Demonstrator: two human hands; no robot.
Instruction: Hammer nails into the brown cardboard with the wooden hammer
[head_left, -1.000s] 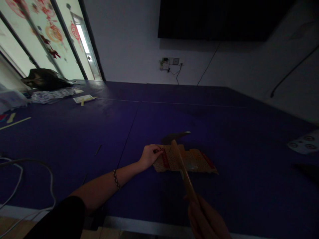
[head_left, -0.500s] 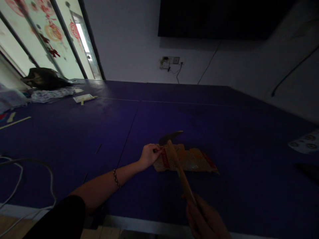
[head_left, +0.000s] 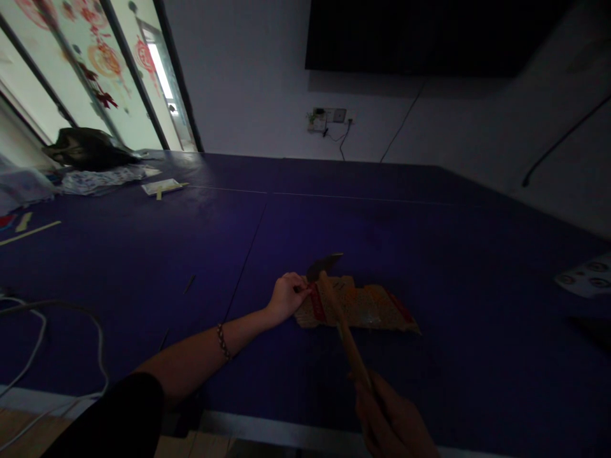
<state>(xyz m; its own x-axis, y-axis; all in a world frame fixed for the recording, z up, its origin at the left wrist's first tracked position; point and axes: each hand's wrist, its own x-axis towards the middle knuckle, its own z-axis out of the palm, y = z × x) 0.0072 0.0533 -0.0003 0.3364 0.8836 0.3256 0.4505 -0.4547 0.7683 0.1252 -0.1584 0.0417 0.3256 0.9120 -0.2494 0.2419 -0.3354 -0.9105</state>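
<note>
My right hand (head_left: 394, 410) is wrapped round the wooden handle of a hammer (head_left: 350, 340) at the bottom of the view. The dark metal head with its pointed claw lies over the far left part of a torn piece of printed cardboard (head_left: 365, 305), close to my left fingers. At the cardboard's left end rests my left hand (head_left: 287, 296), thumb and fingertips pinched together. What they pinch, if anything, is too small and dark to make out. Part of the cardboard is hidden beneath the hammer.
The cardboard lies on a large purple-blue table (head_left: 229, 235). White cables (head_left: 98, 350) loop at the near left. A dark bag (head_left: 90, 149) and a small white tray (head_left: 162, 186) sit at the far left. A white panel with round fittings (head_left: 587, 277) stands at the right.
The hammer head has dropped slightly and shifted a little to the left, nearer my left fingers. My left hand keeps its pinch on the cardboard's left end.
</note>
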